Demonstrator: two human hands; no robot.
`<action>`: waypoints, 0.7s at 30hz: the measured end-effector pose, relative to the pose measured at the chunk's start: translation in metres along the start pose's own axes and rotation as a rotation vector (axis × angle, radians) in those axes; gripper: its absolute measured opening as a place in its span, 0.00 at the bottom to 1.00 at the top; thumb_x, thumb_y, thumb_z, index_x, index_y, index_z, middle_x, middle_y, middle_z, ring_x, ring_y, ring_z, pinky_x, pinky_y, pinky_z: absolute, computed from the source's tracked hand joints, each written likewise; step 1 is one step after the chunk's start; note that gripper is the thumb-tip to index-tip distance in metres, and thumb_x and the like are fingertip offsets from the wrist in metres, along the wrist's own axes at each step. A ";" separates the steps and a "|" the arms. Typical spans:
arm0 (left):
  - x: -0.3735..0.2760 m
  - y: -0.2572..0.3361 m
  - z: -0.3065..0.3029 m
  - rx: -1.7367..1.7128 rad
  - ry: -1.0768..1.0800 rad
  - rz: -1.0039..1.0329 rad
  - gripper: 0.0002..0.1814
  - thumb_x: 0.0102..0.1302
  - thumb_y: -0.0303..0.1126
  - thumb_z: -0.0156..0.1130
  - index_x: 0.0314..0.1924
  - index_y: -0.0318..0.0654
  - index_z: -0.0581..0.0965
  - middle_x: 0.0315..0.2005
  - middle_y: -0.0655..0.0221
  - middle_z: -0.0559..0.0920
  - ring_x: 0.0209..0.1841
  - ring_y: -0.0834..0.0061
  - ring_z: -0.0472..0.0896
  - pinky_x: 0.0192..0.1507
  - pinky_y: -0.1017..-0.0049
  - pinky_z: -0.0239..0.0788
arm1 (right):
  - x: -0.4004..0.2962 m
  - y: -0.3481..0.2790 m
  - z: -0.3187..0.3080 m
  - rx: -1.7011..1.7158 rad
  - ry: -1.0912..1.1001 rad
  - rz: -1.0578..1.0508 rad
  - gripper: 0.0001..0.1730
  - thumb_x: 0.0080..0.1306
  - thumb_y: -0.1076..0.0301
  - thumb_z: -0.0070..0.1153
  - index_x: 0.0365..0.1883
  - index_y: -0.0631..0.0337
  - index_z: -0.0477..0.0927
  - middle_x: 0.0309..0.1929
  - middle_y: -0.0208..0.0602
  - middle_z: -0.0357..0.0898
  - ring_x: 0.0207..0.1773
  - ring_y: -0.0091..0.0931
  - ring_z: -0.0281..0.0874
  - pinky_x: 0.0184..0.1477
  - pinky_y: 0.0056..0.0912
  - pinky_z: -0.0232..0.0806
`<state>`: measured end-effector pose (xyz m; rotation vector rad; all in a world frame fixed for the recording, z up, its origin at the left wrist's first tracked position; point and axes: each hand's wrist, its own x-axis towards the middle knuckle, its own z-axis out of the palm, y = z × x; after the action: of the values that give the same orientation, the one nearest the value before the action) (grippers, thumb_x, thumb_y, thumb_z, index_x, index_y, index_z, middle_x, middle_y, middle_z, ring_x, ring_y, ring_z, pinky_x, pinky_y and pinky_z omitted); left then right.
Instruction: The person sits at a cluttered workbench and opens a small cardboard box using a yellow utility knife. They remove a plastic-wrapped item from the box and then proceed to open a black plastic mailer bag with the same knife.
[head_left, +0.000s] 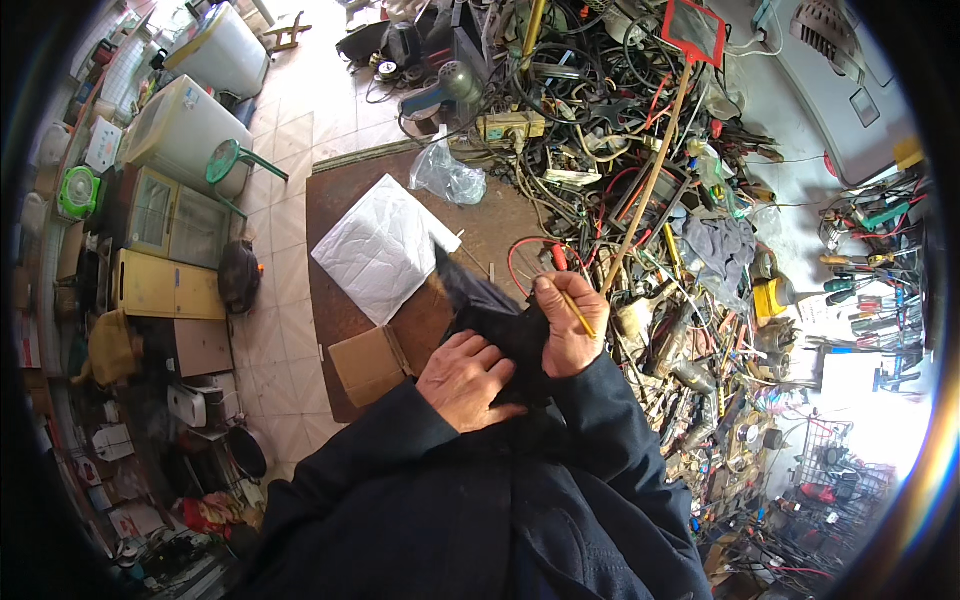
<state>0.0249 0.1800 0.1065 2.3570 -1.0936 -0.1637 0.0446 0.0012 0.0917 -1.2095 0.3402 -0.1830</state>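
Observation:
In front of my chest a black, soft-looking piece, perhaps cloth or a bag, is bunched up over the table's near edge. My left hand lies across its lower part with the fingers curled onto it. A thin yellow stick is pinched between the thumb and fingers of my right hand, which is also against the right side of the black piece. Just beyond, a white quilted sheet lies flat on the brown tabletop. A small cardboard box is left of my left hand.
A clear plastic bag lies at the table's far side, near a yellow power strip. Tangled cables and tools crowd the right. A red-framed fly swatter slants over them. A green stool stands left on the tiled floor.

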 end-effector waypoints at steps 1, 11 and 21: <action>-0.001 -0.005 0.004 0.036 0.013 -0.009 0.22 0.50 0.46 0.77 0.39 0.39 0.82 0.33 0.65 0.81 0.43 0.61 0.79 0.54 0.60 0.70 | 0.000 -0.003 0.000 0.018 0.009 -0.025 0.07 0.71 0.73 0.64 0.42 0.69 0.83 0.35 0.25 0.81 0.38 0.15 0.72 0.43 0.19 0.66; 0.000 -0.034 0.040 0.126 0.473 -0.323 0.25 0.48 0.36 0.78 0.46 0.39 0.78 0.48 0.56 0.78 0.54 0.54 0.75 0.58 0.57 0.64 | -0.008 0.010 0.009 0.107 0.116 -0.101 0.05 0.72 0.73 0.62 0.41 0.66 0.82 0.33 0.20 0.77 0.36 0.13 0.67 0.42 0.17 0.61; 0.004 -0.048 0.081 -0.765 0.580 -0.634 0.25 0.65 0.34 0.67 0.59 0.32 0.73 0.52 0.45 0.80 0.55 0.44 0.79 0.59 0.58 0.70 | 0.001 0.021 0.019 0.138 0.179 -0.164 0.06 0.74 0.70 0.61 0.42 0.63 0.80 0.34 0.20 0.75 0.37 0.13 0.65 0.43 0.16 0.59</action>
<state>0.0342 0.1686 0.0133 1.7716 0.0381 -0.0864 0.0513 0.0248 0.0776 -1.0863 0.3779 -0.4522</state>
